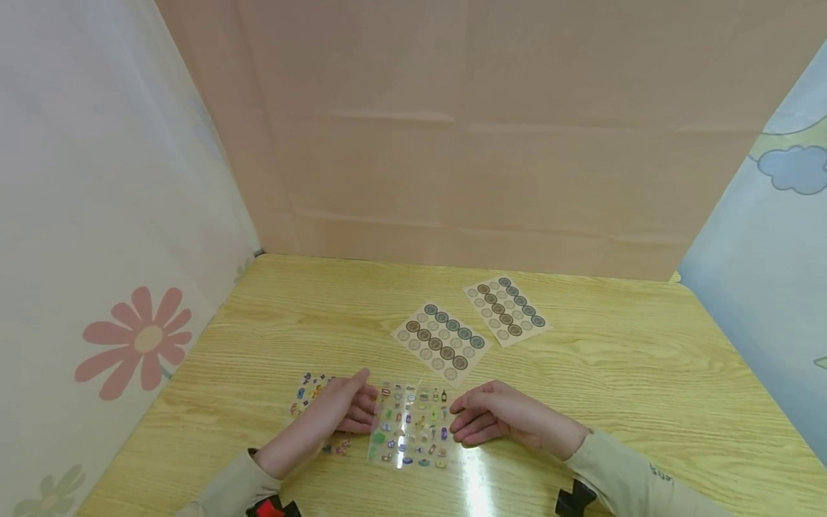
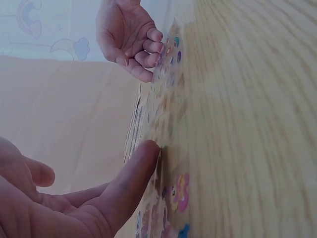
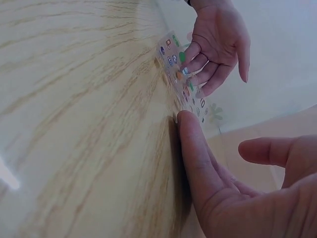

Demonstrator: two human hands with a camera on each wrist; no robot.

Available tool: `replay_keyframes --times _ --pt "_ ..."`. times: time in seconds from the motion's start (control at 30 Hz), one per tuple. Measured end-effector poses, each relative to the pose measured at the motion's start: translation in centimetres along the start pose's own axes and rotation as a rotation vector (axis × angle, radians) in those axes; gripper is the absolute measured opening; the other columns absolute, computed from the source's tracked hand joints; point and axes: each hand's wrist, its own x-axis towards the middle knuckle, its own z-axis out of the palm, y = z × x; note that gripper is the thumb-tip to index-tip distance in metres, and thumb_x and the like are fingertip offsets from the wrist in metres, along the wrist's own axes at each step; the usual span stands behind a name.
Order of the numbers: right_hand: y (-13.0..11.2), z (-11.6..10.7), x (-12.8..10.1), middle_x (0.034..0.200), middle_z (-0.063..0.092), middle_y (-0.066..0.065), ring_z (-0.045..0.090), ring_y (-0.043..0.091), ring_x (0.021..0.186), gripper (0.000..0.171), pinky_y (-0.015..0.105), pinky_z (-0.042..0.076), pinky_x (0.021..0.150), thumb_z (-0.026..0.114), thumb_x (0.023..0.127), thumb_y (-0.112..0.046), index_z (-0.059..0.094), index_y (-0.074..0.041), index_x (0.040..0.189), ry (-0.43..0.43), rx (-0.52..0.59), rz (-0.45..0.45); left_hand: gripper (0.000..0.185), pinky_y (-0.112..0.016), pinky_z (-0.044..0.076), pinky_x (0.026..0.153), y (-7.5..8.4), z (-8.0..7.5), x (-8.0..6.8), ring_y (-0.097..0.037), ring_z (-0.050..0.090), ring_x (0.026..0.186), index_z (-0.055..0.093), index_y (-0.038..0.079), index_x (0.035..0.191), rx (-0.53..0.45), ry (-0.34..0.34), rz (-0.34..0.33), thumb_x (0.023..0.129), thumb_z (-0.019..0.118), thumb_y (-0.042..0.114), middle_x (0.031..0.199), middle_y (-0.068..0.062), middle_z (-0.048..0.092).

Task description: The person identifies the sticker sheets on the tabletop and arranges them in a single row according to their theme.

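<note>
A clear sheet of small colourful stickers (image 1: 413, 424) lies on the wooden table between the two hands. At its left edge is the left hand (image 1: 349, 408), palm turned inward, fingers loosely bent and thumb pointing up. Across from it, the right hand (image 1: 487, 414) rests on its side, fingertips right at the sheet's right edge. In the right wrist view, the fingertips of the right hand (image 3: 198, 158) stay low along the tabletop. A second clear sheet with character stickers (image 1: 302, 401) lies under the left hand and wrist, which hide much of it.
Beyond the hands lie two beige sheets of round stickers, a nearer one (image 1: 441, 341) and a farther one (image 1: 507, 310). A brown backdrop (image 1: 452, 179) rises behind the wooden table (image 1: 646, 345), and printed curtains hang on both sides.
</note>
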Motion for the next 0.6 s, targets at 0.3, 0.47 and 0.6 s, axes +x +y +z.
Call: replay_keyframes --times 0.3,0.47,0.6 --pt "0.17 -0.13 0.03 0.097 0.067 0.025 0.069 0.03 0.085 0.036 0.04 0.057 0.079 0.05 0.094 -0.012 0.055 0.016 0.115 -0.013 0.002 -0.012 0.069 -0.042 0.059 0.073 0.27 -0.53 -0.06 -0.037 0.067 0.085 0.047 -0.019 0.12 -0.058 -0.041 -0.029 0.102 0.037 0.046 0.1 -0.024 0.065" --pt "0.2 -0.24 0.15 0.097 0.067 0.025 0.069 0.03 0.085 0.036 0.041 0.057 0.08 0.05 0.094 -0.013 0.055 0.016 0.115 -0.011 0.015 -0.006 0.07 -0.041 0.059 0.074 0.47 -0.72 -0.17 -0.037 0.066 0.087 0.047 -0.019 0.12 -0.065 -0.065 -0.053 0.101 0.039 0.048 0.104 -0.023 0.063" --pt "0.18 -0.23 0.3 0.098 0.067 0.025 0.069 0.03 0.085 0.035 0.042 0.056 0.081 0.052 0.094 -0.014 0.056 0.015 0.114 0.011 0.03 0.007 0.07 -0.04 0.058 0.075 0.6 -0.74 -0.29 -0.034 0.066 0.086 0.047 -0.019 0.12 -0.068 -0.069 -0.068 0.1 0.04 0.048 0.106 -0.023 0.062"
